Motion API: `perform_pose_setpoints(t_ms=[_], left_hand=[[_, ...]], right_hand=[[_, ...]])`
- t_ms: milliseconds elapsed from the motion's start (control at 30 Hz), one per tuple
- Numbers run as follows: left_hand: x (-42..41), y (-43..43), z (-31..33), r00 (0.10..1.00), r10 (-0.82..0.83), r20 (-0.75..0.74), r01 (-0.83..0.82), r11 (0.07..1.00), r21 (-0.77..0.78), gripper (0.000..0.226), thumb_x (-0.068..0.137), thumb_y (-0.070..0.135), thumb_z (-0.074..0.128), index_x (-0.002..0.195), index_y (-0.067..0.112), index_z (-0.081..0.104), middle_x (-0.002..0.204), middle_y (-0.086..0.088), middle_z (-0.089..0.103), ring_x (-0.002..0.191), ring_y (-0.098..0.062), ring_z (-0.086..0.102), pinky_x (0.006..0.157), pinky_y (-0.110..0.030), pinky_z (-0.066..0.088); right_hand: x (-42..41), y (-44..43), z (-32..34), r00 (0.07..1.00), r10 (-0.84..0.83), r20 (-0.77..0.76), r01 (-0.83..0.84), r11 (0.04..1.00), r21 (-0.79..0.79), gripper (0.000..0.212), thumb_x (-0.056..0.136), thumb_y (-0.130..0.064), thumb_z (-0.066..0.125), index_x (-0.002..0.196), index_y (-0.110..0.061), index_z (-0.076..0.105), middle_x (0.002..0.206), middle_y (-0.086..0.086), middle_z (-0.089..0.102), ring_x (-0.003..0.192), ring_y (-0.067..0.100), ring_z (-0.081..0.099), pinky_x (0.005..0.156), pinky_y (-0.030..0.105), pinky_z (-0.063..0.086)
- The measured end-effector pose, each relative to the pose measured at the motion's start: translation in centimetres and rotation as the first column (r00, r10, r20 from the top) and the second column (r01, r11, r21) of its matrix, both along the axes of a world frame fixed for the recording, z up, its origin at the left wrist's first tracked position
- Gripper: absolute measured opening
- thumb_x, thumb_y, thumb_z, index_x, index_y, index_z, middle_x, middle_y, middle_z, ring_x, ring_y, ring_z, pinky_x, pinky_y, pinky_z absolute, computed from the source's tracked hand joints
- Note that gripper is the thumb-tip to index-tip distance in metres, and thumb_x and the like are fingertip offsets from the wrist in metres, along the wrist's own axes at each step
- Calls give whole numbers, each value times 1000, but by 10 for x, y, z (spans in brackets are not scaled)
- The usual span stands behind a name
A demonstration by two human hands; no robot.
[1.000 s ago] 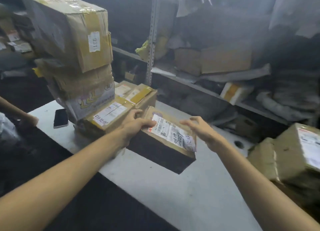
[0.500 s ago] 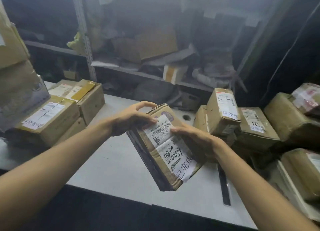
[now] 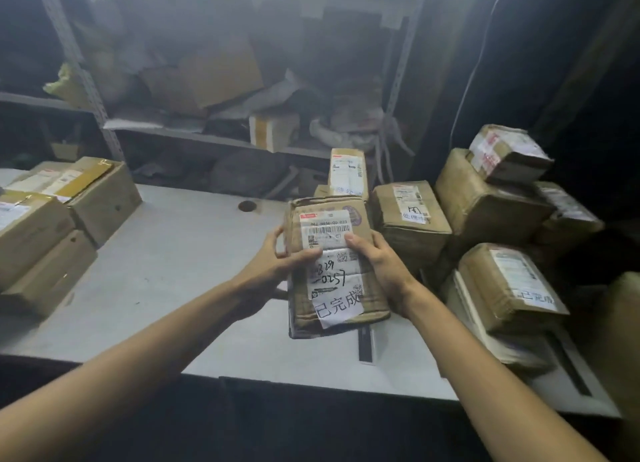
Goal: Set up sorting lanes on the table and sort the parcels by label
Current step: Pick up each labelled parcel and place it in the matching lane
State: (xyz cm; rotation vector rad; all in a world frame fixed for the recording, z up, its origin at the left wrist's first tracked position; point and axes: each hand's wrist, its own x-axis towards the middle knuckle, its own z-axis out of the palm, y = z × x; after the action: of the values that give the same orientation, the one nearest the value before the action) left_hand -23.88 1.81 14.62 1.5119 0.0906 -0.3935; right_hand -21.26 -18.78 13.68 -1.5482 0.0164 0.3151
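Leftmost, a stack of boxes (image 3: 52, 219) sits on the table (image 3: 173, 254), seemingly one lane. Next, the left hand (image 3: 273, 271) and right hand (image 3: 384, 267) each clasp a side of the parcel (image 3: 332, 264), held above the table, label up, probably for reading. It is worn brown cardboard bearing a barcode, handwritten digits and a taped slip. Rightward, more parcels (image 3: 485, 226) crowd together.

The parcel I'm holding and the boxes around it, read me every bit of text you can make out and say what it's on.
"已完成": white slip at the near end of the held parcel.
"0257": handwritten on its shipping label; the line above is unclear.
Printed number over the barcode: too blurred.
"已完": slip on the box at right, rest blurred.
Other boxes' labels: too small or blurred.
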Motion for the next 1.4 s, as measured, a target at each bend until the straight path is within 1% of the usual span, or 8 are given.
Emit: perform_pose_setpoints(t_ms=[333, 533, 700, 833, 933, 1067, 1267, 1400], left_hand=[[18, -83, -6, 994, -105, 9, 105, 992, -65, 55, 77, 29, 73, 121, 44, 43, 100, 1, 76, 88, -20, 74, 60, -38, 59], [57, -126, -17, 985, -169, -33, 162, 974, -156, 65, 85, 22, 72, 139, 26, 36, 117, -5, 70, 97, -24, 72, 66, -40, 61], [94, -159, -26, 972, -230, -57, 216, 960, -178, 66, 85, 24, 73, 139, 18, 36, 118, -9, 69, 97, -26, 72, 75, -47, 61], [115, -179, -23, 970, -243, -23, 239, 963, -123, 59, 89, 22, 69, 139, 17, 38, 118, -10, 69, 85, -17, 74, 58, -29, 59], [128, -188, -19, 971, -239, 13, 239, 966, -95, 48, 92, 18, 65, 133, 15, 41, 118, -12, 68, 77, -11, 74, 55, -23, 57], [138, -206, -16, 980, -196, 23, 198, 975, -101, 60, 89, 25, 69, 140, 15, 40, 118, -11, 70, 98, -25, 72, 72, -37, 61], [124, -256, -3, 990, -129, 52, 135, 984, -114, 80, 74, 36, 82, 139, 11, 42, 120, -15, 68, 105, -33, 69, 73, -39, 60], [102, -297, 3, 997, -65, 42, 70, 989, -128, 51, 92, 21, 66, 136, 5, 45, 122, -19, 66, 101, -31, 69, 69, -34, 61]], right_hand=[[-2, -80, -15, 984, -157, -80, 159, 987, 21, 62, 91, -37, 70, 142, -15, 41, 110, 15, 74, 94, 31, 75, 86, 51, 60], [20, -123, -18, 958, -260, -121, 260, 965, -15, 58, 90, -38, 71, 138, -15, 47, 109, 14, 75, 95, 32, 75, 90, 52, 58], [43, -151, -19, 941, -310, -134, 304, 951, -60, 77, 77, -50, 76, 139, -16, 47, 109, 13, 76, 98, 32, 74, 93, 54, 56], [61, -171, -19, 933, -337, -123, 330, 941, -75, 54, 91, -40, 70, 134, -15, 51, 110, 12, 76, 96, 29, 75, 88, 47, 59], [76, -182, -18, 941, -322, -103, 314, 945, -86, 60, 86, -47, 72, 133, -17, 51, 109, 9, 76, 96, 27, 75, 92, 49, 58], [93, -200, -10, 957, -278, -78, 270, 957, -103, 72, 77, -54, 76, 135, -19, 50, 107, 6, 77, 96, 25, 75, 95, 50, 56], [92, -250, 2, 978, -187, -90, 176, 977, -116, 71, 81, -55, 73, 136, -20, 45, 104, 6, 77, 93, 24, 76, 94, 48, 57], [82, -289, 12, 987, -117, -108, 98, 981, -169, 91, 66, -70, 76, 137, -20, 48, 104, 4, 78, 94, 24, 76, 99, 50, 54]])
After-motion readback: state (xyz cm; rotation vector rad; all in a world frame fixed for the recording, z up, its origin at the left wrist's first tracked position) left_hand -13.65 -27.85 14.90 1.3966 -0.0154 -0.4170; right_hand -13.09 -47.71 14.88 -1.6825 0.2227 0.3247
